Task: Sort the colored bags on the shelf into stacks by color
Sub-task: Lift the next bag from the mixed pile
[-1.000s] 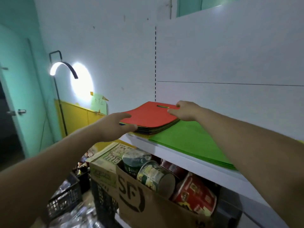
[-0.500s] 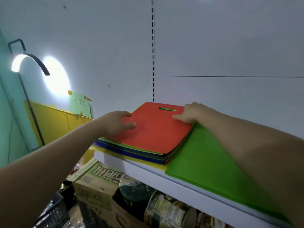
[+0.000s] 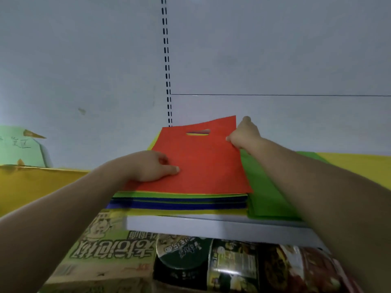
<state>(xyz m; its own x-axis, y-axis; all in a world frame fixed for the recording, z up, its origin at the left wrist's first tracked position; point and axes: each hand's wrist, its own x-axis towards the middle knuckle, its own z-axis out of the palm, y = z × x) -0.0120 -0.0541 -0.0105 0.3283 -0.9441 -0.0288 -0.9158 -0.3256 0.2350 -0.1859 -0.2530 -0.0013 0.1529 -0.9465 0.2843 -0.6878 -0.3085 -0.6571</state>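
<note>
A red bag [image 3: 203, 161] with a cut-out handle lies on top of a mixed pile [image 3: 179, 203] of green, blue and yellow bags on the white shelf [image 3: 211, 226]. My right hand [image 3: 243, 135] pinches the red bag's far right corner, which is lifted off the pile. My left hand [image 3: 152, 166] rests on the red bag's left side, thumb flat on it and fingers curled at the edge. A green bag [image 3: 266, 187] lies flat to the right of the pile. A yellow bag [image 3: 355, 163] lies further right.
Below the shelf a cardboard box holds a green printed carton [image 3: 110, 246] and several instant-noodle cups [image 3: 184, 259]. The white back panel with a slotted upright [image 3: 167, 66] stands right behind the bags. A yellow board [image 3: 31, 182] is at the left.
The view has moved closer to the pile. My right hand has shifted to the red bag's far right corner and raised it. My left hand stays on the left side.
</note>
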